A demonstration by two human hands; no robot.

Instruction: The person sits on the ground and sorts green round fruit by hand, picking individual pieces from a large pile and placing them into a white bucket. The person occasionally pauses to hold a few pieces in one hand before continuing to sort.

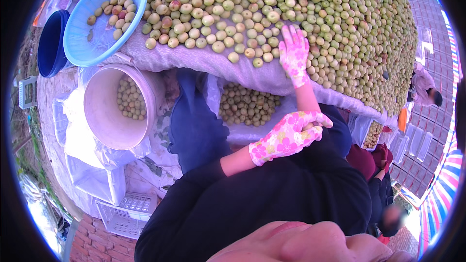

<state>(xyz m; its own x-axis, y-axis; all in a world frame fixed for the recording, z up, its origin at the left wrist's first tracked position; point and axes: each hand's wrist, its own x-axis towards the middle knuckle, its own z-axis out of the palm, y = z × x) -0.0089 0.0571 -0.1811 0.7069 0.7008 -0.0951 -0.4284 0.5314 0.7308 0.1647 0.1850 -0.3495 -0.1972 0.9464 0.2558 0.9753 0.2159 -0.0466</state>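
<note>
A wide heap of small round green fruits, possibly jujubes (349, 36), lies on a raised surface covered with pale cloth (182, 56). My right hand (294, 52), in a pink floral glove, rests palm down among them near the cloth's edge, fingers extended. Nearer my body, my left hand (291, 134), in a matching glove, is over my right forearm or sleeve. Its thumb and fingers close on a small brownish round thing, apparently a fruit (307, 126), mostly hidden by the glove. Below the cloth's edge, a plastic-lined container holds more fruits (249, 105).
A light blue plastic basket (78, 49) with some reddish fruits stands at upper left beside a dark blue bucket (51, 43). A pale bucket (96, 116) holds fruits. White crates (123, 218) stand lower left. Co-workers (424, 83) are at the right.
</note>
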